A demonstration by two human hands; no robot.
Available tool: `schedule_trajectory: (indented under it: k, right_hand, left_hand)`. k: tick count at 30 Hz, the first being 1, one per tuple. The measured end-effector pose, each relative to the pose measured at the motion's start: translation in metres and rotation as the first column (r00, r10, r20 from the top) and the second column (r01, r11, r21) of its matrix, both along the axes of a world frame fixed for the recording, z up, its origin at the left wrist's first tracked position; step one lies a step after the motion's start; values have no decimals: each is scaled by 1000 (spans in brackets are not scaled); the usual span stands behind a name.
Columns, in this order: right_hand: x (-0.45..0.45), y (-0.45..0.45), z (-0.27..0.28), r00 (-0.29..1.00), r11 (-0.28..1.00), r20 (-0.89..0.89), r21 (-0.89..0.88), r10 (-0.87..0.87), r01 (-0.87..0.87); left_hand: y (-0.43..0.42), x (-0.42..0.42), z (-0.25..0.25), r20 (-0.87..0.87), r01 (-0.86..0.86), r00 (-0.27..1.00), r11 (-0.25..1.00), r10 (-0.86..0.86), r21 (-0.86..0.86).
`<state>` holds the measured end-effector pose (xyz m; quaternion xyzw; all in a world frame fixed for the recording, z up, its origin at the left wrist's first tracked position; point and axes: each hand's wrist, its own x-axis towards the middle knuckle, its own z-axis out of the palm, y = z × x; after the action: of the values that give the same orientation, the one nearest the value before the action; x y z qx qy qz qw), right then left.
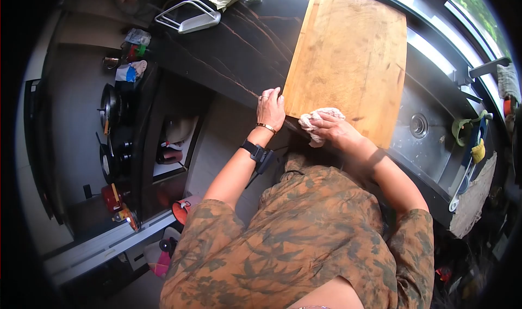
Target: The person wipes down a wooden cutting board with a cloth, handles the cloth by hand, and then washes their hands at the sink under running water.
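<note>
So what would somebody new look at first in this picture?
Probably the big, pale wooden board, bright against the dark countertop on its left, with the steel sink on its right. Next come the hands at its near edge: the right hand on a bunched cloth, the left hand by the corner.

cloth (309,122) partly hidden (right grip (338,131) over it), window (474,7) cut off

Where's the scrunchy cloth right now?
In the head view, the cloth is under the right hand, right of centre, at the near edge of the wooden board, closer to its left corner.
</note>
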<state>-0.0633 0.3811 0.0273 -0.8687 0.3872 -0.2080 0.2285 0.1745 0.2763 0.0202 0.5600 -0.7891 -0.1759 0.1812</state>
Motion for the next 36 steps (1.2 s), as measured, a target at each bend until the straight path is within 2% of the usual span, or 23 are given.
schedule_trajectory:
  k: [1, 2, 3, 5, 6, 7, 10, 14, 17, 19, 20, 22, 25, 27, 29, 32, 34, 36]
  right_hand:
    - [-19, 18, 3, 999, 999, 0, 12, -53, 53]
    - [-39, 35, 3, 998, 995, -5, 74, -69, 69]
    - [-59, 52, 8, 995, 986, -33, 135, -96, 99]
    - [-95, 87, 19, 978, 969, -91, 146, -189, 200]
    - [-111, 102, 20, 970, 954, -88, 177, -229, 241]
    - [-121, 111, 21, 959, 937, -86, 206, -269, 281]
    - [-122, 114, 16, 953, 949, -166, 148, -252, 277]
    - [-58, 61, 5, 983, 979, -89, 119, -158, 168]
    - [8, 1, 2, 998, 997, 33, 65, -49, 47]
    - [51, -27, -17, 999, 999, 21, -8, -46, 46]
    - [54, -34, -21, 999, 999, 24, -19, -25, 26]
    - [59, -39, -22, 1000, 999, 29, -37, 11, -10]
    - [23, -17, -3, 998, 997, 7, 41, 68, -68]
    - [-13, 8, 8, 999, 989, 24, 147, 32, -35]
    - [-54, 38, 7, 997, 979, -47, 190, -61, 69]
    - [-88, 67, 21, 978, 959, -99, 203, -183, 200]
    - [-100, 83, 27, 929, 900, -103, 230, -357, 371]
    - [-109, 95, 29, 876, 859, -125, 178, -465, 481]
  left_hand:
    - [0, -4, -4, 37, 22, 999, 995, -18, -99]
    - [0, -7, -4, 84, 55, 995, 998, -54, -16]
    - [2, -10, -9, 104, 68, 993, 996, -62, -53]
    - [5, -13, -23, 148, 94, 986, 987, -75, -130]
    - [7, -12, -25, 106, 71, 992, 997, -71, -3]
    - [7, -12, -24, 111, 61, 992, 998, -63, 24]
    - [8, -11, -23, 139, 38, 989, 995, -50, 90]
    - [4, -14, -22, 161, 44, 985, 989, -67, 139]
    - [4, -13, -20, 153, 21, 987, 981, -51, 195]
    - [2, -13, -19, 143, -4, 989, 974, -29, 228]
    - [-1, -10, -13, 152, -32, 988, 956, -13, 291]
    - [1, -8, -8, 190, -49, 982, 954, -8, 296]
    - [1, -9, -10, 217, -68, 976, 963, 10, 261]
    - [3, -10, -15, 216, -75, 976, 966, 21, 248]
    - [4, -12, -12, 236, -78, 972, 969, 22, 233]
    - [5, -14, -1, 241, -85, 970, 978, 37, 191]
    - [6, -10, 3, 226, -85, 973, 985, 49, 152]
    - [7, -2, 6, 196, -75, 979, 991, 53, 108]
